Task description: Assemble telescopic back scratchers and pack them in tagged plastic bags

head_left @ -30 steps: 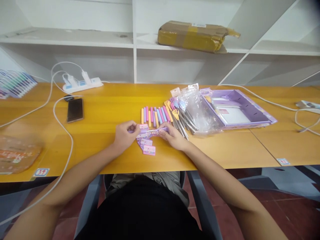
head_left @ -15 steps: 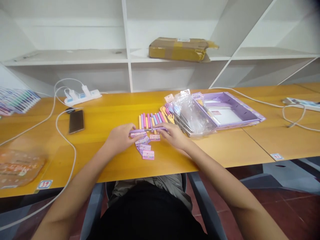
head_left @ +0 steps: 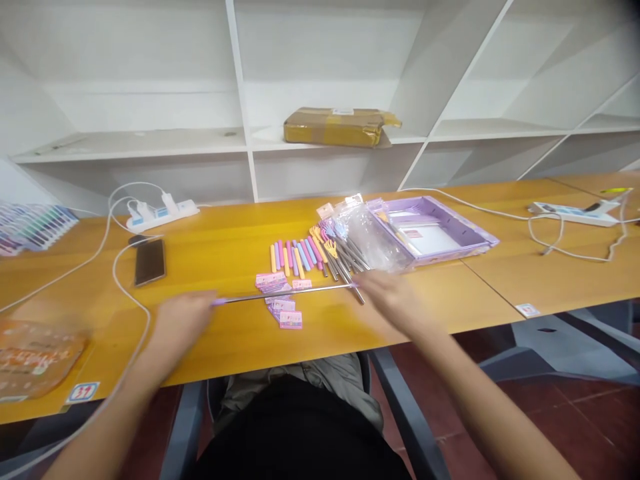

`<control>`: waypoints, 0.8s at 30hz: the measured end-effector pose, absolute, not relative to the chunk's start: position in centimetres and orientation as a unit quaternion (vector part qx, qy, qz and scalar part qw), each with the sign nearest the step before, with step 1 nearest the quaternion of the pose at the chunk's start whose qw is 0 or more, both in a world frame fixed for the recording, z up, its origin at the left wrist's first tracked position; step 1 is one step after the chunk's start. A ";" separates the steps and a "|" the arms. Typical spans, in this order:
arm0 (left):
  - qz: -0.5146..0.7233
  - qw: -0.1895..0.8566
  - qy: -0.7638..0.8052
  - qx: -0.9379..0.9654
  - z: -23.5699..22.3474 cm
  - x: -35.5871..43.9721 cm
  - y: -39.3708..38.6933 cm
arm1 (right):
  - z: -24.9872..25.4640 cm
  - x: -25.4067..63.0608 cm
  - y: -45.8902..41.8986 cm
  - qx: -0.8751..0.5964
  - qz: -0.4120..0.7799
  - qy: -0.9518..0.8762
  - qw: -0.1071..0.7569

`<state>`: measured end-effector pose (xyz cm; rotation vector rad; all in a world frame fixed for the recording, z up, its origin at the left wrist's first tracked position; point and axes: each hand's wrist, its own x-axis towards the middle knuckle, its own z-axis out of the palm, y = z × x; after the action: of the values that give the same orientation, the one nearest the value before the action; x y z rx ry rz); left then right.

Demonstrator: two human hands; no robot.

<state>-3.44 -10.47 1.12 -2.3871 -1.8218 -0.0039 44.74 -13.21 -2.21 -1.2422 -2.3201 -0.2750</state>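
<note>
A telescopic back scratcher (head_left: pixel 310 290) with a thin metal rod is stretched out level above the table. My left hand (head_left: pixel 186 320), blurred, is closed round its purple handle. My right hand (head_left: pixel 387 297) grips its other purple end, which the fingers mostly hide. Below the rod lie small pink and purple printed cards (head_left: pixel 291 320), overlapping. Beyond it, coloured handles (head_left: pixel 295 259) in yellow, pink, purple and blue lie in a row. Several metal rods with little hand-shaped heads (head_left: pixel 331 249) are heaped nearest my right hand.
Clear plastic wrapping (head_left: pixel 370 233) lies against an open purple box (head_left: pixel 453 223). To the left are a phone (head_left: pixel 150 261), a power strip (head_left: pixel 163 216) with white cables and an orange packet (head_left: pixel 37 357). A taped carton (head_left: pixel 335 128) sits on the shelf.
My hands have moved apart, left and right, and the back scratcher between them has become much longer, its metal rod drawn out. The camera view has shifted slightly.
</note>
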 end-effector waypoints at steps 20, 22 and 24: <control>-0.044 0.061 -0.556 -0.828 -2.2 -10.0 -15.1 | -8.4 58.0 -20.0 -0.747 -0.005 -0.592 0.301; -0.041 0.054 -0.579 -0.812 -2.3 -9.6 -14.9 | -8.2 57.7 -19.7 -0.758 -0.025 -0.584 0.288; -0.028 0.039 -0.589 -0.807 -2.3 -8.9 -14.7 | -8.0 57.1 -19.0 -0.760 -0.044 -0.589 0.270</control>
<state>-8.95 -14.71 -2.25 -2.4731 -1.8058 -0.0848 57.14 -18.95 -8.01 -2.0475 -1.5879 -0.1198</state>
